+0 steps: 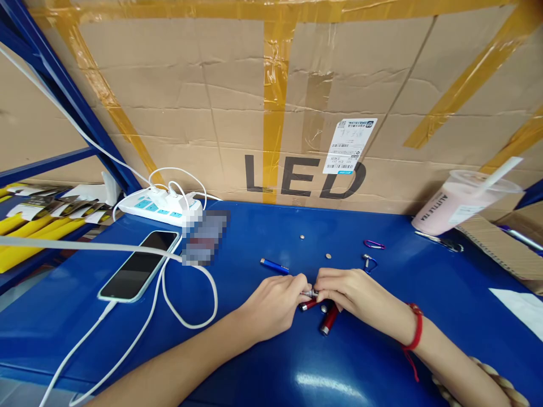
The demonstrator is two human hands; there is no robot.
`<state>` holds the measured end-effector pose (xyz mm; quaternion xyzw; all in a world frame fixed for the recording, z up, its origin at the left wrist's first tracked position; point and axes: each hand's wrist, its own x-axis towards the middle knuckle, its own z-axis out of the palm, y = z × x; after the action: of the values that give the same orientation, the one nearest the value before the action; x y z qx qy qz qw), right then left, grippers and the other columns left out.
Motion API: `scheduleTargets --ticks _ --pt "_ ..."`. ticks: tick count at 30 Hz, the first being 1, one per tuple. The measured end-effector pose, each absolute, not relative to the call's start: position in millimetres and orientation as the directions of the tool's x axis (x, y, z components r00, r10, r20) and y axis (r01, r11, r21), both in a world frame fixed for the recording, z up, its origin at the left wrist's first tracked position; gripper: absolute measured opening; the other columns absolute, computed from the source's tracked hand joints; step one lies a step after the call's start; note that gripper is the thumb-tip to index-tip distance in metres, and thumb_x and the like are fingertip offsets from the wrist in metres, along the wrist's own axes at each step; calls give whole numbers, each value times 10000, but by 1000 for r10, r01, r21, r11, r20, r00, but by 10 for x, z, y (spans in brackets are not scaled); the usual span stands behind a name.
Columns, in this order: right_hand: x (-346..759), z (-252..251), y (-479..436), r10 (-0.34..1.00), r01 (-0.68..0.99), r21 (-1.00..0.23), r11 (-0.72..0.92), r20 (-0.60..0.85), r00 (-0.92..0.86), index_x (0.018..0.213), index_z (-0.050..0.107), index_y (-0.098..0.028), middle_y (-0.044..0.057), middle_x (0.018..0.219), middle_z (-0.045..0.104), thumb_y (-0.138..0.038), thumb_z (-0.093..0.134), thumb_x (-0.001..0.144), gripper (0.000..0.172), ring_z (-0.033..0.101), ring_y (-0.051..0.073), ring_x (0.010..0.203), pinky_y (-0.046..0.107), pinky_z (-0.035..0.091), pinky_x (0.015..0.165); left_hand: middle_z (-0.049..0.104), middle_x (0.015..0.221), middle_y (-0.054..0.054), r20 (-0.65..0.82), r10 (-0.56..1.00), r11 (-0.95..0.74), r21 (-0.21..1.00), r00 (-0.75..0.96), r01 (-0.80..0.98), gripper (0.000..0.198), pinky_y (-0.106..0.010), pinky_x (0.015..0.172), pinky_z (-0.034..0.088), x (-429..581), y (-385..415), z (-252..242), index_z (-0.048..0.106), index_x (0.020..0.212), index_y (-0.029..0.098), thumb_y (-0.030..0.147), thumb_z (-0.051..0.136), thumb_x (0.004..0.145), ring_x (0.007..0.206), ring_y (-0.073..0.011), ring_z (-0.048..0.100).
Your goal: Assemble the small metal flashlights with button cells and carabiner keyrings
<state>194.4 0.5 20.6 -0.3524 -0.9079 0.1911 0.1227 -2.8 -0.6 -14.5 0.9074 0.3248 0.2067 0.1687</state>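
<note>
My left hand (278,302) and my right hand (354,291) meet over the table, fingertips pinched together. Between them is a small silver cylindrical part (311,294), gripped from both sides and mostly covered by fingers. Just under the fingers lie a red metal tube (328,322) with a silver end and another red piece (308,305), partly hidden. A small round silver disc (324,309) rests between these. Beyond my left hand lies a blue metal tube (274,266). A blue carabiner clip (370,263) lies just past my right hand, with a purple carabiner (374,245) behind it.
Small discs (328,256) lie on the blue table (254,226). To the left are a phone (139,265) on a white cable (212,305) and a power strip (159,208). A drink cup (445,203) leans at the back right. A large cardboard box (229,102) walls off the back.
</note>
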Motion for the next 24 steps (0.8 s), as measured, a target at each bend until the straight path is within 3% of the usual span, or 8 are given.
scheduleTargets --ticks 3,6,14,19,22,24 --pt "1934 185 -32 690 647 -274 711 99 -717 757 608 -183 28 741 594 -259 253 978 424 574 117 605 221 365 527 658 785 -50 328 636 -763 402 698 506 164 -269 618 478 -41 2 -193 361 771 210 110 364 902 724 -199 653" --pt "1910 173 -65 727 694 -230 682 113 -677 725 587 -181 14 689 565 -235 274 970 401 530 107 538 224 314 484 659 797 -46 362 648 -752 442 670 488 163 -252 629 477 -47 -7 -201 366 773 210 100 366 894 750 -189 653" --pt "1824 210 -114 813 647 -593 479 20 -583 650 531 -179 3 691 575 -228 336 948 360 543 103 613 206 383 597 610 685 -17 472 610 -789 438 636 432 209 -242 581 444 -44 -17 -164 423 729 195 135 358 918 608 -152 576" --pt "1791 179 -111 838 499 -844 194 -122 -532 604 456 -175 -21 573 476 -443 356 922 428 476 87 441 212 393 490 650 752 -22 501 610 -792 419 614 444 179 -259 684 476 -56 -7 -158 510 842 182 161 361 938 681 -153 602" --pt "1787 168 -105 826 431 -902 22 -227 -515 605 432 -178 -48 513 415 -565 405 863 466 434 79 391 213 388 457 673 828 -27 469 627 -778 421 622 466 153 -273 731 489 -69 -2 -143 518 987 185 178 371 943 748 -163 626" --pt "1791 177 -96 829 418 -909 -1 -234 -508 596 436 -174 -41 532 429 -594 427 840 486 432 73 396 209 380 446 682 865 -32 440 640 -766 424 630 483 157 -279 754 492 -73 2 -133 520 1017 186 175 383 940 787 -170 636"
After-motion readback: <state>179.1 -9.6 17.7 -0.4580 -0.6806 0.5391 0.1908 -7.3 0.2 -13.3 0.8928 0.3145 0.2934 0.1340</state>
